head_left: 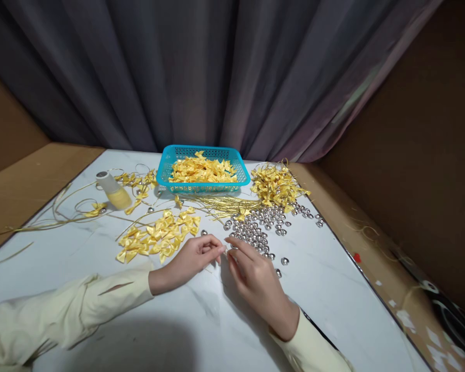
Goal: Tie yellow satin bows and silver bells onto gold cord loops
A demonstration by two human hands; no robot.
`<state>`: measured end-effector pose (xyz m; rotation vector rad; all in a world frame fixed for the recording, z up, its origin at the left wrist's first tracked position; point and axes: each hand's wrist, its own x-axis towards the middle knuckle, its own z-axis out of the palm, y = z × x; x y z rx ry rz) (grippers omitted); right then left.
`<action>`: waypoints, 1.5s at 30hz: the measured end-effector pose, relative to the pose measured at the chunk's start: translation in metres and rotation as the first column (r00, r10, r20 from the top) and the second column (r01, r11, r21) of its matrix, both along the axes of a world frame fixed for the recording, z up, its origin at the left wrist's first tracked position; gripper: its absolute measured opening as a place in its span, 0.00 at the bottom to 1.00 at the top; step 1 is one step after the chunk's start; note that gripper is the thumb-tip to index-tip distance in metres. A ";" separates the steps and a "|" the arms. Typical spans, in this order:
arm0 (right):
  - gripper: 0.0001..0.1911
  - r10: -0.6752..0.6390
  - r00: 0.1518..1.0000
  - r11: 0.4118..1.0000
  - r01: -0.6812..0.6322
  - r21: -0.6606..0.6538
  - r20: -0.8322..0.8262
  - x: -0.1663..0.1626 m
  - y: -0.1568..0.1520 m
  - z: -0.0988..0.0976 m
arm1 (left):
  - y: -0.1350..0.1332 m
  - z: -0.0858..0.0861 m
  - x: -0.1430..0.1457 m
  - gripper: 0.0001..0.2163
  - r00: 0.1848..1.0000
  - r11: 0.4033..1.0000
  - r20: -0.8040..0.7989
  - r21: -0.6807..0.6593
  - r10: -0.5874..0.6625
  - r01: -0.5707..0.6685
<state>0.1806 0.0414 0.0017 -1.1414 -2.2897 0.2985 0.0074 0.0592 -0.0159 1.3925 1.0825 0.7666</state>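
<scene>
My left hand (197, 258) is closed in a pinch above the middle of the white tabletop (201, 315). Facing it, fingertips almost touching, my right hand (258, 279) also pinches. Whatever sits between the fingers is tiny and mostly hidden; a thin pale strand shows just below the left fingers. Left of my hands lies a spread of yellow satin bows (158, 235). Beyond the right hand are scattered silver bells (253, 232), some close to its fingers. Gold cords (225, 205) lie in a bundle behind both hands.
A blue basket (165, 170) of yellow bows stands at the back. Right of it is a pile of bows on cords (275, 183). A bottle with yellow contents (114, 191) stands at left, near loose cords (58, 222). Black-handled scissors (449, 310) lie at far right.
</scene>
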 end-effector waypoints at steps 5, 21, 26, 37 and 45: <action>0.13 -0.006 1.000 0.998 0.006 0.055 -0.005 0.000 0.001 -0.002 | 0.000 0.002 0.000 0.10 1.000 1.000 0.003 0.000 -0.003 0.003; 0.13 -0.063 0.960 0.970 -0.005 -0.242 -0.271 -0.001 0.006 0.007 | -0.002 0.008 0.002 0.11 0.999 1.000 0.038 0.021 0.022 -0.023; 0.12 -0.070 0.955 0.959 -0.014 -0.283 -0.287 0.000 0.008 0.010 | -0.006 0.001 0.002 0.10 0.995 0.983 -0.089 0.183 0.048 -0.031; 0.12 -0.055 0.962 0.953 -0.029 -0.301 -0.267 -0.002 0.006 0.009 | -0.014 -0.011 -0.002 0.14 0.928 0.740 -0.358 0.650 0.100 0.171; 0.12 -0.055 0.971 0.949 -0.022 -0.314 -0.234 -0.004 0.007 0.006 | -0.013 -0.013 -0.003 0.14 0.869 0.691 -0.476 0.674 0.135 0.261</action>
